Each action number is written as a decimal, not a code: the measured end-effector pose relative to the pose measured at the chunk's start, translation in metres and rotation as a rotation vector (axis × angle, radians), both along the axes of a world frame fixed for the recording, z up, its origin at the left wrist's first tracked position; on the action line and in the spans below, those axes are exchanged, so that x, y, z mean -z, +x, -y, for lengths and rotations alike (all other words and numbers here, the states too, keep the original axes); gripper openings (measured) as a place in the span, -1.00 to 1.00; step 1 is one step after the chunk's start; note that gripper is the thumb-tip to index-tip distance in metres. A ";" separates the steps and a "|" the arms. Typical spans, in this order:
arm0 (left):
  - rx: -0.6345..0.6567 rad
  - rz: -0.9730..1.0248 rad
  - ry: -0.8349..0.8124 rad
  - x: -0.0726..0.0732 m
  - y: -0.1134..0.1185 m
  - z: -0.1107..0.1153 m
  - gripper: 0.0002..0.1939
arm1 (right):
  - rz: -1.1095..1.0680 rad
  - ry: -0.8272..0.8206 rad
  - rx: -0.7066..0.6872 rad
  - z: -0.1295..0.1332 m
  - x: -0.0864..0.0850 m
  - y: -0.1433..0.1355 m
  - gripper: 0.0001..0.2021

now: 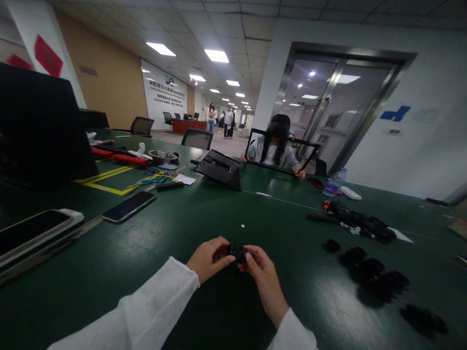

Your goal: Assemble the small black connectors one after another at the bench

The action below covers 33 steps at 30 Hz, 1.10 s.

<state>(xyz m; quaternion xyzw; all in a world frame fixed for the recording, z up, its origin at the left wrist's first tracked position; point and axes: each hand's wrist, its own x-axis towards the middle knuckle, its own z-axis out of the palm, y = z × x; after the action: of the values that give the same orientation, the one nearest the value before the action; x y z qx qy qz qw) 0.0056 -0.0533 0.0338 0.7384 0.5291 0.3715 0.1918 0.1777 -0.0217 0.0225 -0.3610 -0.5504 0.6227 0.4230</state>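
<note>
Between my two hands is a small black part, dark and glossy, held just above the green table; its exact kind is too small to make out. My left hand pinches its left side between thumb and fingers. From the right, my right hand grips its other side, thumb on the near face. A tiny pale chip lies on the table a little beyond the hands.
On the right lie several black parts and a dark cluster, with a water bottle behind. Phones and coloured wires are on the left. Across the table, a person holds a black frame beside a tilted black panel.
</note>
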 end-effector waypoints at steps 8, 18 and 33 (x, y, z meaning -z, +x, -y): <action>0.020 -0.005 0.087 0.009 -0.003 -0.007 -0.65 | 0.087 0.009 -0.053 0.004 -0.006 0.000 -0.73; -0.015 0.045 -0.064 0.005 0.001 0.001 -0.65 | 0.049 -0.020 0.010 0.000 0.000 0.000 -0.71; 0.016 -0.042 -0.053 0.011 -0.001 -0.005 -0.74 | 0.016 -0.019 0.039 0.001 -0.001 -0.001 -0.71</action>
<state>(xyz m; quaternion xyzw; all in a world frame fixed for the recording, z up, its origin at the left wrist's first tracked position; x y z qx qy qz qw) 0.0043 -0.0479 0.0227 0.7450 0.5368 0.3402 0.2028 0.1770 -0.0223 0.0240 -0.3805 -0.5407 0.6167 0.4272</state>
